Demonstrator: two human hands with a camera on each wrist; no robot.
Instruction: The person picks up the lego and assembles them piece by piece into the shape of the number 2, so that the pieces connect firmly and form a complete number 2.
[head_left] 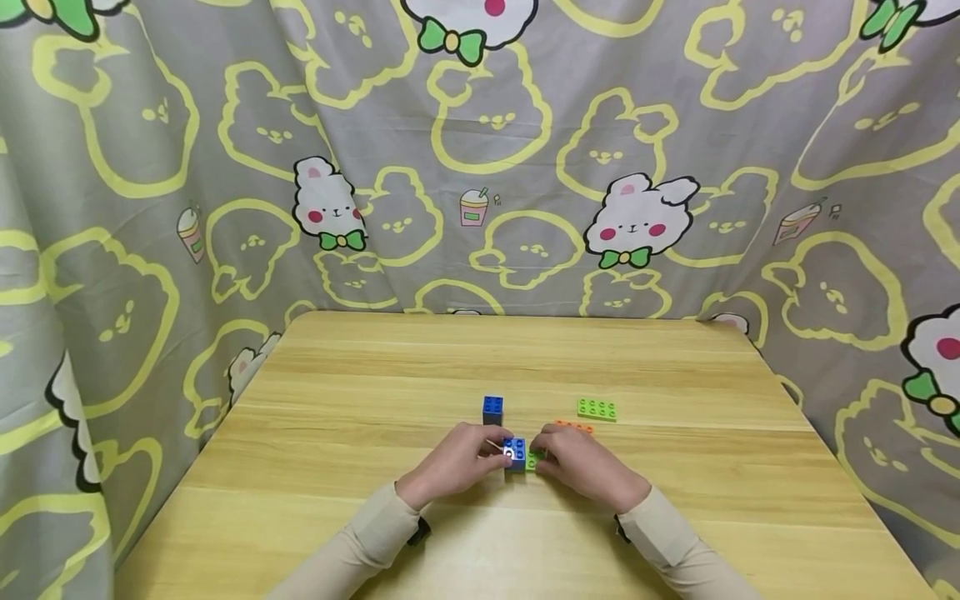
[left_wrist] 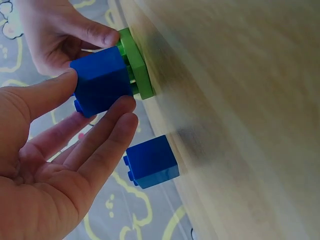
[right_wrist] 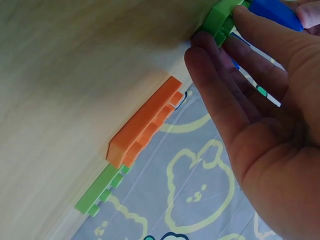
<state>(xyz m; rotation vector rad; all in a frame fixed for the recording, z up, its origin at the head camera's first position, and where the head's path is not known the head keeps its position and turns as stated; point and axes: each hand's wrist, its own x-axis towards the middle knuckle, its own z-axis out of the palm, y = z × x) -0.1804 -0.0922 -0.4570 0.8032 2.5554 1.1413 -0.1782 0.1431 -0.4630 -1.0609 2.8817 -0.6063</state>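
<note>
My left hand [head_left: 461, 458] pinches a blue toy building block [left_wrist: 102, 82] between thumb and fingers, its studs facing up in the head view. Beneath its edge is a flat green building plate [left_wrist: 137, 65], with part of its studded top exposed beside the block. On the other end of that plate, the thumb and fingers of my right hand [head_left: 588, 467] hold its sides. In the left wrist view the plate lies low, right at the tabletop. A second blue block [head_left: 492, 408] stands just beyond my left fingers, studs up.
Past my right hand lies an orange studded plate [right_wrist: 145, 122], partly hidden by that hand in the head view. Farther back is a light green plate [head_left: 597, 409]. The wooden table [head_left: 360, 367] ends at a grey patterned curtain [head_left: 525, 167] behind and at the sides.
</note>
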